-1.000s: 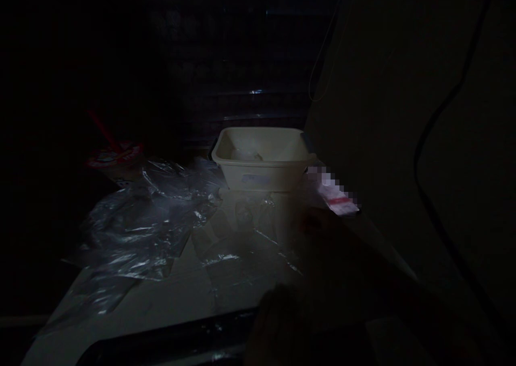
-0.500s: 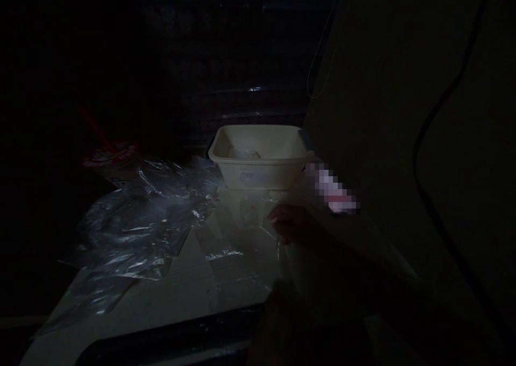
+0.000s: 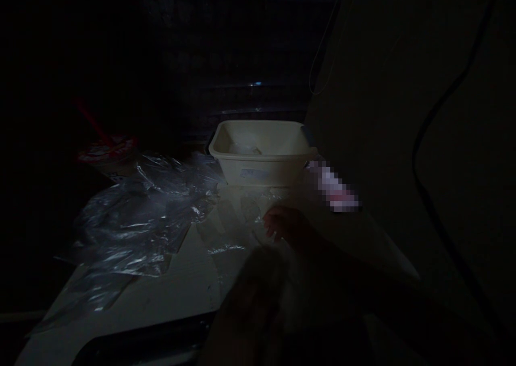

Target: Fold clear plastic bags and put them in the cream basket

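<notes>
The picture is very dark. My right hand (image 3: 282,223) is over the middle of the table with its fingers curled and closed on what looks like a clear plastic bag (image 3: 228,248) lying flat there. My left hand (image 3: 252,301) is lower and nearer, smeared by motion, and its fingers cannot be made out. A blurred, pale patch shows just beyond it; whether the hand holds it is unclear. Behind my hands stands a cream plastic tub (image 3: 264,170) with a pale, clear-looking item (image 3: 244,146) inside.
A heap of crumpled clear plastic bags (image 3: 133,226) covers the left of the white table (image 3: 173,296). Behind it stands a cup (image 3: 110,153) with a red straw. A blurred-out phone-like object (image 3: 334,188) is right of the tub. A black bar (image 3: 153,334) crosses the front; a dark cable (image 3: 417,156) hangs right.
My left hand has moved up and forward from the bottom edge towards my right hand. My right hand has shifted slightly left, staying by the plastic.
</notes>
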